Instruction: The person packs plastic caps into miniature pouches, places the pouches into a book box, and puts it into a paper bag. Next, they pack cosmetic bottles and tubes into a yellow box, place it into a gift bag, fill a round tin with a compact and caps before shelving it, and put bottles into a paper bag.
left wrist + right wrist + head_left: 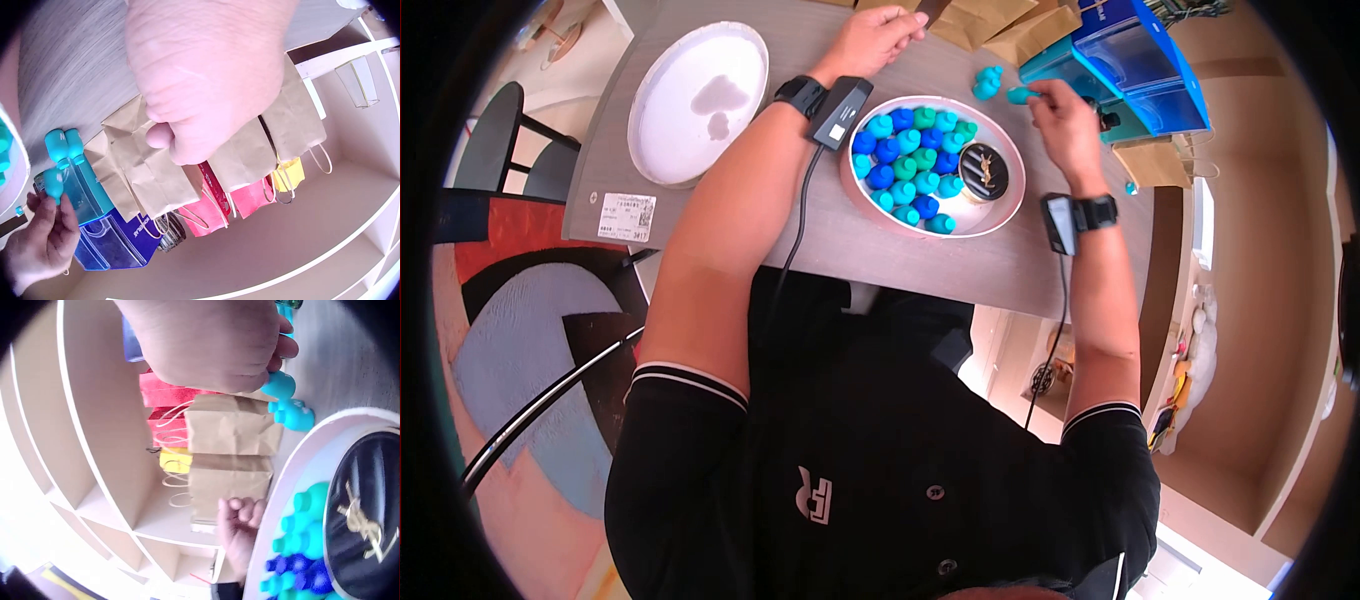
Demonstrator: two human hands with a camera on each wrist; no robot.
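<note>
My right hand [1068, 130] pinches a small turquoise bottle [1022, 95] between thumb and fingers, above the table's right side. Beside it stand two more turquoise bottles [57, 147], close together. My left hand [878, 42] is over the far part of the table, its fingers loosely curled with nothing in them, near brown paper bags [162, 181]. Between my forearms sits a round pinkish-white tub [1012, 213], holding several small bottles [907, 168] in blue, green and turquoise. A round black case [982, 172] with a gold emblem lies at the tub's right side.
A round white lid-like tray [670, 125] with grey patches lies to the left. At the back right stands a blue and teal box [1135, 65]. Red paper bags [203, 215] and a yellow bag [289, 174] show behind the brown ones. A printed label [627, 217] is near the table's front edge.
</note>
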